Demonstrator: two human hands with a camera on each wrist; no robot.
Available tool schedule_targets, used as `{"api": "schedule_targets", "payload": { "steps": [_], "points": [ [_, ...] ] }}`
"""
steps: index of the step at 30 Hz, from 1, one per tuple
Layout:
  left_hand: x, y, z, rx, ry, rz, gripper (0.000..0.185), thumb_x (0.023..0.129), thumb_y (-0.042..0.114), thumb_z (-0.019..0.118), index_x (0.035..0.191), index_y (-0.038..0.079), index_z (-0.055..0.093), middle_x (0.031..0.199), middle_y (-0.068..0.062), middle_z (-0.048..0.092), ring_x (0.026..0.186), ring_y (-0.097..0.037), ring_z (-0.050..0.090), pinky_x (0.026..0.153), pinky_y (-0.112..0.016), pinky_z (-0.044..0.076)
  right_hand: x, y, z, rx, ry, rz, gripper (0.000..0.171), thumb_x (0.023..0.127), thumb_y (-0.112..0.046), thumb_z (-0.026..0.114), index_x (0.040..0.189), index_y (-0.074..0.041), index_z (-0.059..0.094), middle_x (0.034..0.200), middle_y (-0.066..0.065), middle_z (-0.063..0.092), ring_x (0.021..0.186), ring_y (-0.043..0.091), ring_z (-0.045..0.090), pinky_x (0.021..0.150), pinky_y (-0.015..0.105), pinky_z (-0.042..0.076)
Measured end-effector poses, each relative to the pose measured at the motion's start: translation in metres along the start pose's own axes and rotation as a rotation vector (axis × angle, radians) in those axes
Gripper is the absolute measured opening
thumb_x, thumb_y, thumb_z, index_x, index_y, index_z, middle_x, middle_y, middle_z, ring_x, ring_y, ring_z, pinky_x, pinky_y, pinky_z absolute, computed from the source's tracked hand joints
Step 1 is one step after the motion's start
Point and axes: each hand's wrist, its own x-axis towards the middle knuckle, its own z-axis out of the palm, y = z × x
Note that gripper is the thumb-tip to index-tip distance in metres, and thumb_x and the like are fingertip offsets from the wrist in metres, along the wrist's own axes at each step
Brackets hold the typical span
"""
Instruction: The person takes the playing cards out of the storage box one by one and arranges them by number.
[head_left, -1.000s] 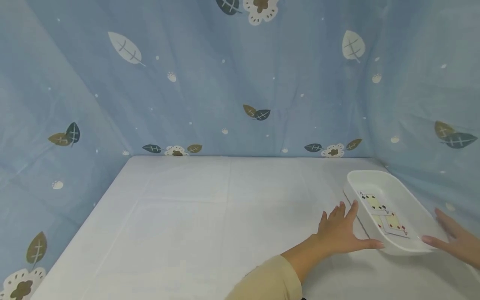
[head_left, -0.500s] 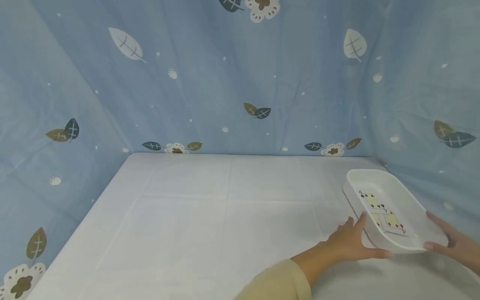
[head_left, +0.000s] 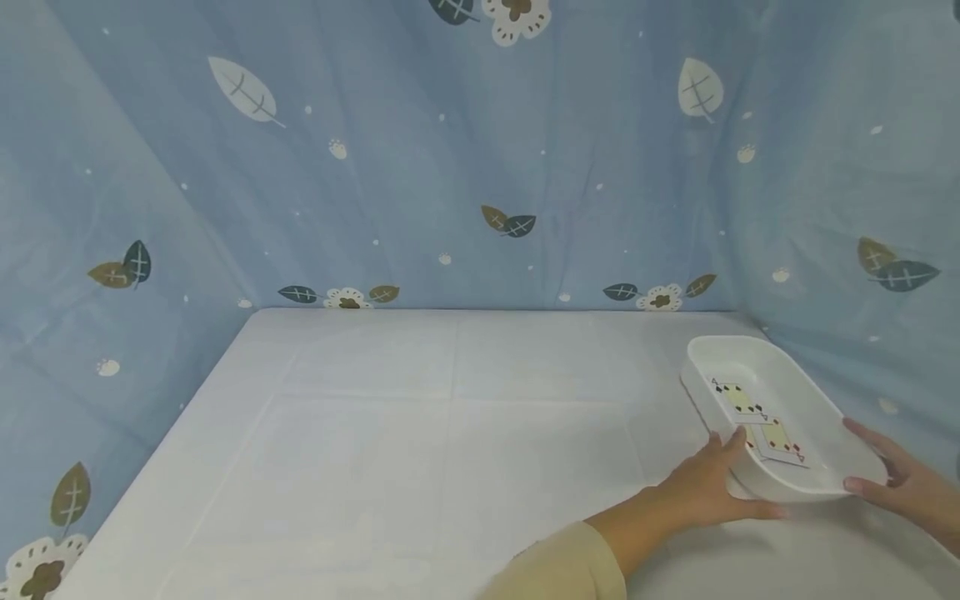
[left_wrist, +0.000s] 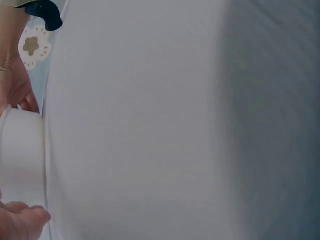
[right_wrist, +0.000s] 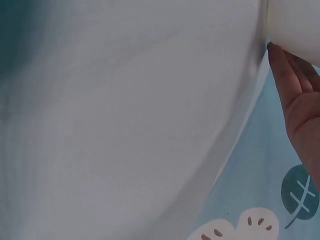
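A white oval-cornered plastic tray (head_left: 817,400) stands on the white-covered table at the right. Two playing cards lie in it, overlapping: a four of spades (head_left: 739,398) and a four of diamonds (head_left: 778,440). My left hand (head_left: 701,492) touches the tray's near left side, with its index finger up at the wall and its thumb stretched out along the near end. At the near right corner my right hand (head_left: 903,483) grips the tray, thumb on the near end and fingers along the right wall. The left wrist view catches the tray wall (left_wrist: 22,150) between both hands.
White cloth (head_left: 375,467) covers the table. A blue curtain (head_left: 420,150) with leaves and flowers hangs behind it and at both sides, close to the tray on the right.
Both hands have come closer in on the tray: the left moved right and nearer the front corner, and the right shifted slightly left onto its corner. The tray looks unmoved.
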Motion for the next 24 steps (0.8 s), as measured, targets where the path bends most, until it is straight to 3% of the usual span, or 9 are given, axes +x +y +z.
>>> {"api": "schedule_targets", "payload": {
  "steps": [3,6,10,13,14,16,17,21,24],
  "points": [
    [0.000,0.001,-0.001,0.014,0.002,-0.024,0.087,0.079,0.058,0.066,0.145,0.050,0.010,0.153,0.009,0.023,0.137,-0.008,0.031,0.100,-0.032,0.043,0.001,0.002,0.001,0.001,0.029,-0.022,0.099,0.092,-0.029,0.062,0.145,0.000,-0.017,0.140,0.047,-0.006,0.110,0.069,0.023,0.078,0.077,0.028],
    [0.000,0.003,-0.001,0.009,0.019,-0.041,0.086,0.079,0.059,0.066,0.145,0.049,0.013,0.154,0.008,0.022,0.137,-0.011,0.032,0.099,-0.034,0.044,0.001,0.003,0.001,0.028,0.027,-0.025,0.099,0.092,-0.029,0.061,0.147,-0.011,-0.019,0.141,0.045,-0.006,0.112,0.069,0.020,0.079,0.077,0.029],
    [-0.002,0.006,0.000,0.017,0.063,-0.028,0.087,0.080,0.059,0.065,0.148,0.040,0.015,0.153,0.006,0.023,0.138,-0.012,0.031,0.099,-0.032,0.044,0.000,0.004,0.001,0.055,0.010,-0.006,0.098,0.092,-0.032,0.061,0.144,-0.027,-0.022,0.142,0.045,0.000,0.111,0.068,0.026,0.075,0.069,0.042],
    [-0.003,0.006,0.000,0.015,0.120,-0.008,0.089,0.081,0.058,0.064,0.150,0.032,0.016,0.153,0.005,0.025,0.138,-0.011,0.030,0.100,-0.029,0.042,-0.002,0.002,0.000,0.072,-0.003,-0.023,0.096,0.092,-0.029,0.062,0.146,-0.034,-0.017,0.138,0.039,0.017,0.101,0.039,0.056,0.069,0.051,0.052],
    [-0.004,0.005,0.000,0.008,0.140,-0.005,0.089,0.081,0.057,0.064,0.151,0.029,0.017,0.152,0.005,0.026,0.138,-0.011,0.030,0.101,-0.028,0.041,-0.003,0.001,0.000,0.089,-0.012,-0.033,0.095,0.092,-0.026,0.062,0.148,-0.034,-0.015,0.134,0.030,0.030,0.096,0.025,0.061,0.067,0.044,0.053],
    [-0.004,0.005,0.000,-0.012,0.174,-0.008,0.089,0.081,0.056,0.066,0.151,0.027,0.018,0.151,0.004,0.029,0.137,-0.011,0.032,0.101,-0.028,0.041,-0.005,-0.002,-0.001,0.108,-0.044,-0.030,0.093,0.093,-0.026,0.062,0.147,-0.040,-0.013,0.127,0.029,0.033,0.085,0.005,0.060,0.065,0.036,0.052],
    [-0.004,0.004,-0.001,-0.024,0.189,-0.009,0.089,0.081,0.055,0.066,0.151,0.026,0.019,0.151,0.004,0.030,0.137,-0.011,0.033,0.101,-0.028,0.041,-0.005,-0.003,-0.001,0.117,-0.064,-0.023,0.093,0.093,-0.025,0.061,0.146,-0.042,-0.014,0.127,0.029,0.034,0.084,-0.001,0.058,0.065,0.035,0.052],
    [-0.002,0.003,-0.001,-0.111,0.237,-0.036,0.091,0.078,0.051,0.071,0.150,0.026,0.021,0.149,0.005,0.033,0.134,-0.012,0.037,0.100,-0.029,0.042,-0.008,-0.011,0.000,0.132,-0.093,-0.009,0.093,0.093,-0.027,0.061,0.143,-0.046,-0.015,0.129,0.037,0.028,0.085,0.006,0.061,0.065,0.035,0.052],
    [-0.002,0.000,-0.002,-0.195,0.262,-0.054,0.092,0.076,0.045,0.076,0.149,0.027,0.023,0.148,0.008,0.034,0.133,-0.011,0.038,0.100,-0.030,0.042,-0.009,-0.013,0.003,0.181,-0.088,-0.046,0.090,0.093,-0.021,0.062,0.147,-0.045,-0.007,0.120,-0.002,0.049,0.086,-0.005,0.058,0.063,0.031,0.052]
  ]
}}
